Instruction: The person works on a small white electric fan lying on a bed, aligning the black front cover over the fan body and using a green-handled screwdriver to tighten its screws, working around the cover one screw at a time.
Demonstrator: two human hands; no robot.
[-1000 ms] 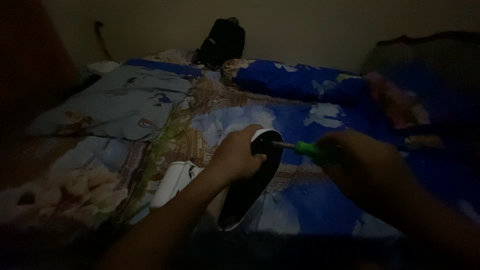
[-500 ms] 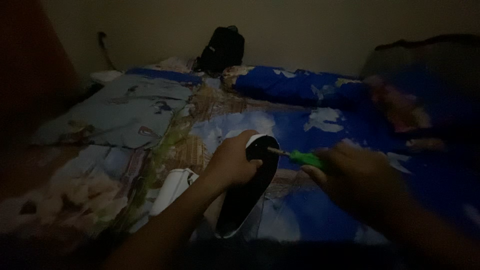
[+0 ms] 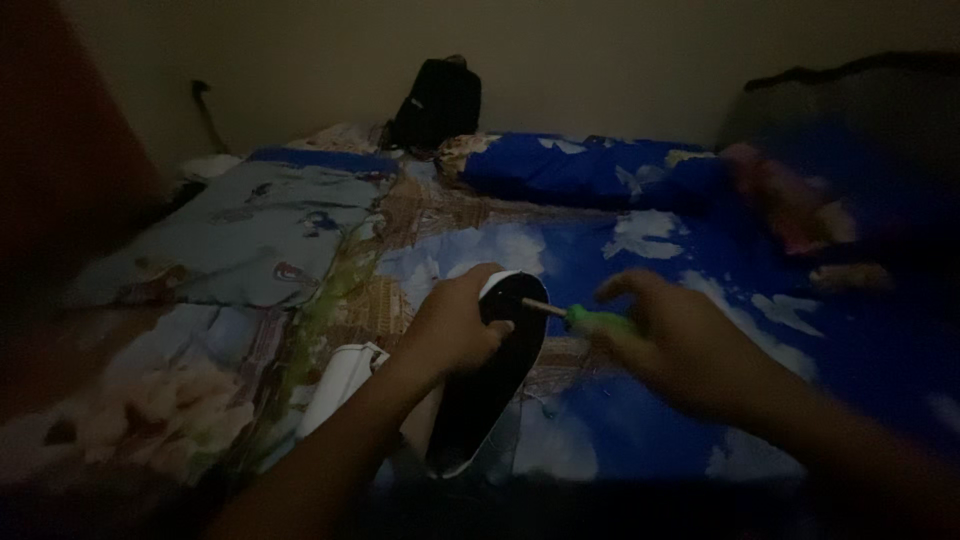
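Head view: left hand (image 3: 452, 335) grips the black iron (image 3: 490, 385) sole-up above the bed (image 3: 640, 250), right hand (image 3: 690, 350) holds a green screwdriver (image 3: 590, 320) tip at its heel; no screw or cover visibly removed.

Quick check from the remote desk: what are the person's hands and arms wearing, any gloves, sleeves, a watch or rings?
Both the left hand and right hand are bare, without gloves. The forearms show no sleeves or watch. The light is too dim, and the right hand too blurred, to tell about rings.

left hand (image 3: 455, 325): grip closed | right hand (image 3: 690, 345): grip closed, blurred
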